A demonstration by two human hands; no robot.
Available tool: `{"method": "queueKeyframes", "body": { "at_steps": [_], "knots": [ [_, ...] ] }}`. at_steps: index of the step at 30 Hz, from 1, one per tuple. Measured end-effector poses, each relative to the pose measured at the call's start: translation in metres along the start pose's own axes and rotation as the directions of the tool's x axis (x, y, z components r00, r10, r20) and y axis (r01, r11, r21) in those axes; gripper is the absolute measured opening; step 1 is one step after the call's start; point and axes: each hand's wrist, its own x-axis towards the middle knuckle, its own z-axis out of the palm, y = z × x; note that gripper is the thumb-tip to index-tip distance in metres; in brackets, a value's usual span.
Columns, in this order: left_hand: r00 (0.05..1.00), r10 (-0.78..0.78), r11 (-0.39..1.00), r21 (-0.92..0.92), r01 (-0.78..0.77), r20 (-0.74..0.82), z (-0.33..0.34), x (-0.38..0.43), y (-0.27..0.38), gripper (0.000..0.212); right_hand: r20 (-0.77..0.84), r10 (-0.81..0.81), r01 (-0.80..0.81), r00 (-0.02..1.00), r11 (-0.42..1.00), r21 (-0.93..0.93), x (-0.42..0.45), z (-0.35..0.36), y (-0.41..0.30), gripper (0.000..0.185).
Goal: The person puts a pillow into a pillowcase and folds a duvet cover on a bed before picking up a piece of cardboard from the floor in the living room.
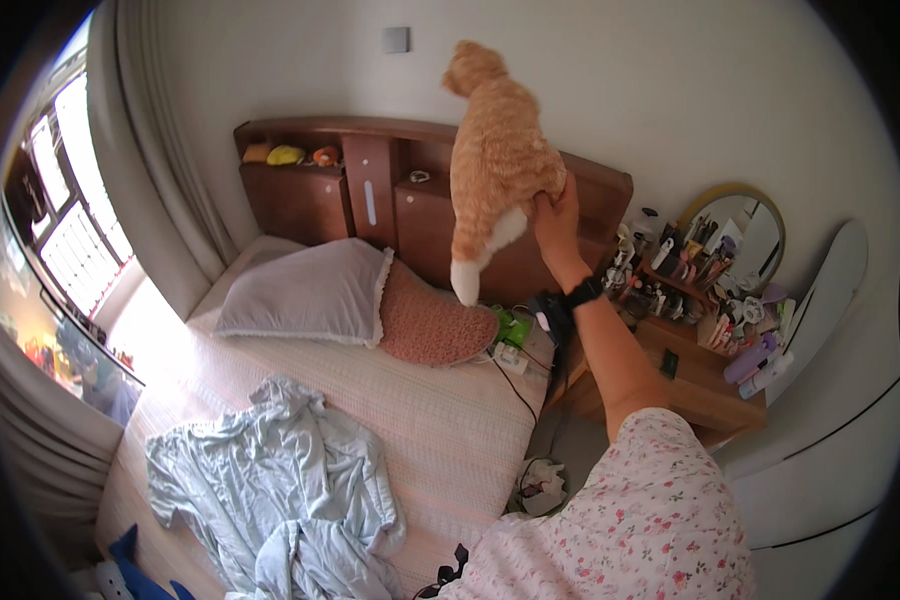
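My right hand (556, 225) is raised in front of the wooden headboard (292, 199), gripping the lower right part of an orange and white plush cat (499, 146). The toy hangs over the head of the bed with its head up and its white-tipped parts down. A black band circles my right wrist. My left hand is out of view. Below lie a grey pillow (307, 292) and a reddish-brown cushion (435, 319), side by side. Crumpled light blue clothing (300, 480) is spread on the bed (450, 420).
Right of the bed stands a wooden dresser (690, 367) crowded with cosmetics and a round mirror (757, 225). A white power strip (510, 358) with cables sits at the mattress edge. A bin (540, 487) stands on the floor. A blue plush toy (139, 566) lies lower left.
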Motion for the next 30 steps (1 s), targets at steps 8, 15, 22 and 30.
{"method": "queueKeyframes", "body": {
  "at_steps": [8, 15, 22, 30],
  "knots": [
    [0.997, 0.069, 0.996, 0.051, -0.068, -0.031, -0.012, 0.023, 0.109, 0.071, -0.133, 0.355, -0.357, 0.926, 0.934, 0.004, 0.071, 0.029, 0.115, 0.02],
    [0.999, -0.018, 0.994, 0.104, 0.021, -0.038, -0.01, 0.038, 0.138, 0.068, -0.005, 0.773, -0.771, 0.634, 0.633, 0.062, 0.072, 0.019, 0.299, 0.024],
    [0.995, -0.077, 0.986, 0.145, 0.085, -0.058, -0.009, 0.041, 0.148, 0.066, 0.271, 0.755, -0.587, 0.597, 0.641, -0.495, 0.098, -0.027, 0.328, 0.023],
    [0.977, -0.167, 0.962, 0.193, 0.191, -0.133, -0.033, 0.022, 0.101, 0.064, 0.282, 0.538, -0.372, 0.794, 0.798, -0.474, 0.083, -0.067, 0.344, 0.049]
  ]
}}
